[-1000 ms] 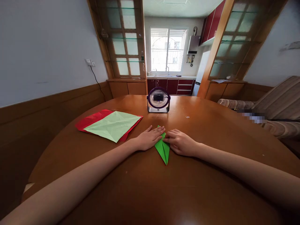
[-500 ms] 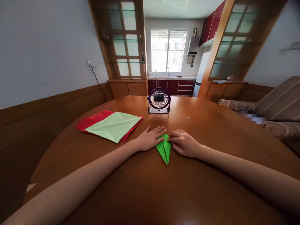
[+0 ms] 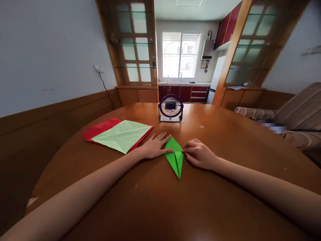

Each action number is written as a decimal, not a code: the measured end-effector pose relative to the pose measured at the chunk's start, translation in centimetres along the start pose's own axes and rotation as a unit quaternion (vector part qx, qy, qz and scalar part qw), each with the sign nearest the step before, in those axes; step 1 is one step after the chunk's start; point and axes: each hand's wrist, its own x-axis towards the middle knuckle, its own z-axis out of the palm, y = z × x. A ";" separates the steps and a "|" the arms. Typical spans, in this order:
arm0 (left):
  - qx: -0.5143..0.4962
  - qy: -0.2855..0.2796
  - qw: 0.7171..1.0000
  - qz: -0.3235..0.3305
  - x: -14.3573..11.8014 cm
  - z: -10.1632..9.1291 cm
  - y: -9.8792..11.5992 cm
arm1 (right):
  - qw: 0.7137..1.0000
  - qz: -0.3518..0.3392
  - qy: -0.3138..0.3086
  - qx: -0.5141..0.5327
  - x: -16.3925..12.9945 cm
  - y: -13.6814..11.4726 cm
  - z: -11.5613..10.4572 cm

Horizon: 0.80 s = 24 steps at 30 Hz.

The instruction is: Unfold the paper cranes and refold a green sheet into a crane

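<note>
A bright green folded paper (image 3: 176,154), shaped like a long diamond, lies on the wooden table with one point towards me. A slit runs down the middle of its near half. My left hand (image 3: 154,146) lies flat at its left side, fingers spread, with the thumb and a fingertip on the paper's left edge. At the right corner, the curled fingers of my right hand (image 3: 199,153) pinch the edge of the same paper.
To the left lies a creased pale green sheet (image 3: 122,135) on top of red paper (image 3: 100,130). A small purple fan (image 3: 171,107) stands beyond my hands on the rounded brown table (image 3: 160,207). A striped armchair (image 3: 298,113) stands off to the right.
My left hand has slid left, uncovering the far half of the green paper. My right hand stays at the right corner.
</note>
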 end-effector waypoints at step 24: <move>-0.343 0.149 0.927 -0.010 0.1 0.1 4.8 | 0.985 0.155 0.016 0.077 0.2 0.6 0.6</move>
